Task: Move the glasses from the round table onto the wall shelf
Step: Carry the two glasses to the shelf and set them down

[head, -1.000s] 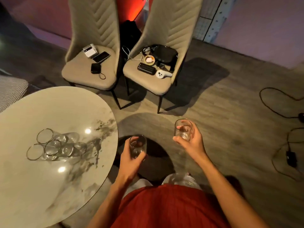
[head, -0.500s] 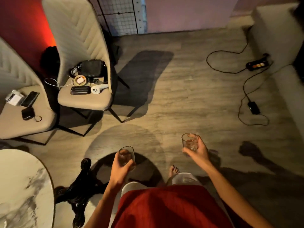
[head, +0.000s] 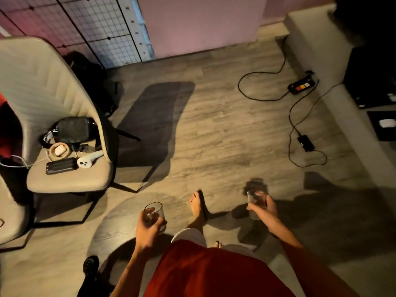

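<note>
At the bottom centre a red garment (head: 214, 273) is seen, with both forearms reaching up from beside it. Two glasses are counted, one per hand, both carried in the air above the wooden floor (head: 214, 136). The left glass (head: 154, 212), low and left of centre, is gripped by the left hand (head: 147, 231), whose fingers and thumb are curled round its lower wall. It is held upright, its long axis near vertical and its open mouth turned upward. The right glass (head: 254, 201), right of centre, is clasped by the right hand (head: 265, 211), fingers wrapped round its side. It is blurred, but its mouth is also turned upward.

Between the hands one bare foot (head: 198, 209) is planted on the floor. At middle left a beige chair (head: 42, 88) is loaded with one black bag (head: 72, 129), one white controller (head: 89, 160) and one black case (head: 61, 166). A second chair (head: 10, 215) is cut off by the left edge. At upper right one power strip (head: 301, 85) and one adapter (head: 306, 143) are laid among cables. A wire grid panel (head: 85, 24) is set along the upper left.
</note>
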